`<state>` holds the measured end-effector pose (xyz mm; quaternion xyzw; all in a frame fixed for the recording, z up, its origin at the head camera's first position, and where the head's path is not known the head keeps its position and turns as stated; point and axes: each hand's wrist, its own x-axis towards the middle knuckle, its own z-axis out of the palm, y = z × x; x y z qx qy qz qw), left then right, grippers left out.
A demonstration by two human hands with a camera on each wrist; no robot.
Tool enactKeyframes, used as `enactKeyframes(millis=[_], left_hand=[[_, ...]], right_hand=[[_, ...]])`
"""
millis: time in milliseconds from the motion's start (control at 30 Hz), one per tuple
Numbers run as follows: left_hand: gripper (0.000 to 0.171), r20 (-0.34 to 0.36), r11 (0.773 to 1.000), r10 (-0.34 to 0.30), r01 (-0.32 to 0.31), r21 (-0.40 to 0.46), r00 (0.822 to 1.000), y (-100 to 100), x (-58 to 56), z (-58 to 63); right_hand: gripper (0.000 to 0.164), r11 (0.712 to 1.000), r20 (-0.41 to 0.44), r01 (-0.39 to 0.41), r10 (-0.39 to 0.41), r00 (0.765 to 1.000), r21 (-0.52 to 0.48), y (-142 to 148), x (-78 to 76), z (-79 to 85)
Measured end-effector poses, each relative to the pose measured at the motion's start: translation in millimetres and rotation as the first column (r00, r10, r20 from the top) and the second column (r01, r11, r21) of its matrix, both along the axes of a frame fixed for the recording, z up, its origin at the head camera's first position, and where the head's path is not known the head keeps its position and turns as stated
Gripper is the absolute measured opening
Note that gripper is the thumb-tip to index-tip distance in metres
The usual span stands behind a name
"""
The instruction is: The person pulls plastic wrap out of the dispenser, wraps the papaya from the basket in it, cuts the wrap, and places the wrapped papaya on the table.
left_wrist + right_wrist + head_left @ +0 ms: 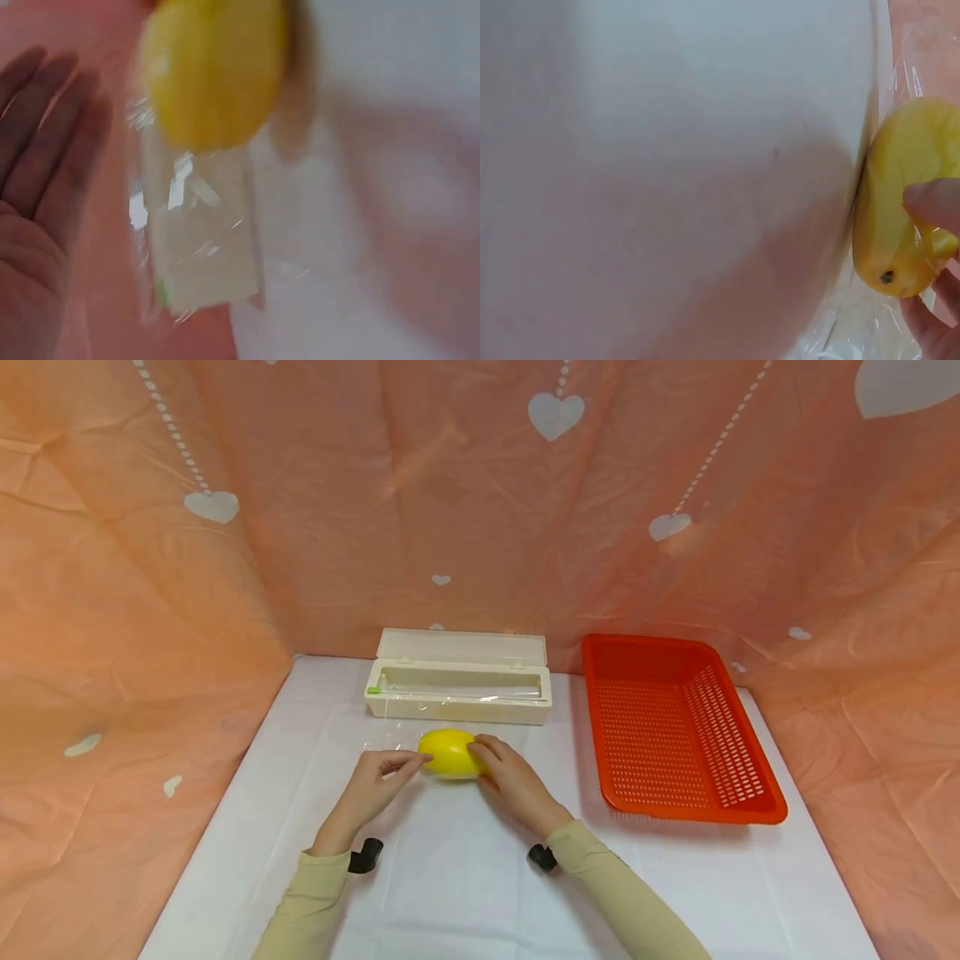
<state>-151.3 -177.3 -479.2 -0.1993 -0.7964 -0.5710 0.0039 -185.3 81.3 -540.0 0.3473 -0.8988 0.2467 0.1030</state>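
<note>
A yellow mango (450, 754) lies between the two hands in the head view, with clear plastic film (390, 735) running from a white box to it. My right hand (517, 783) grips the mango's right end; the right wrist view shows the thumb (934, 202) pressed on its film-covered side and other fingers beneath. At the opposite end is my left hand (375, 789), its fingertips right by the mango in the head view. Its fingers (52, 142) look straight in the left wrist view, beside the hanging film (199, 217).
The white box (459, 708) stands at the back of the white-covered table with its lid (461, 647) raised and a green piece (373, 691) on its left edge. To the right sits a red-orange perforated basket (678, 814). A pink-orange curtain (480, 527) surrounds the table.
</note>
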Motion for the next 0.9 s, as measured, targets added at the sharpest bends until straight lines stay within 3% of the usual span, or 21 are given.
enactKeyframes(millis=[67,133,367,667,800,900], left_hand=[[0.024,-0.014,0.993,-0.007,0.005,-0.120,1.000,6.5,-1.8,-3.2],[0.027,-0.020,0.982,-0.003,-0.001,-0.186,1.000,10.5,-5.2,-7.2],[0.028,-0.015,0.968,0.039,-0.042,-0.249,0.999,10.9,-18.1,-14.8],[0.042,-0.011,0.995,0.016,-0.017,-0.098,1.000,10.9,-39.0,-25.4],[0.045,-0.004,0.999,0.013,-0.013,-0.043,1.000,11.3,-42.3,-23.8],[0.047,0.004,1.000,0.009,-0.009,-0.021,1.000,13.2,-39.0,-13.9]], right_hand=[[0.060,1.000,-0.008,0.001,-0.001,1.000,0.007,-0.6,-0.4,0.6],[0.060,1.000,-0.014,0.002,-0.002,1.000,0.016,-0.9,-0.9,0.7],[0.059,1.000,-0.021,-0.023,0.023,1.000,-0.001,-1.9,-0.8,0.6],[0.061,1.000,-0.001,-0.014,0.014,1.000,0.007,2.4,-2.9,-0.2],[0.061,0.995,0.102,-0.010,0.020,0.995,-0.098,3.0,-7.8,-2.9],[0.059,0.973,0.212,0.016,0.034,0.977,-0.231,3.3,-11.8,-7.9]])
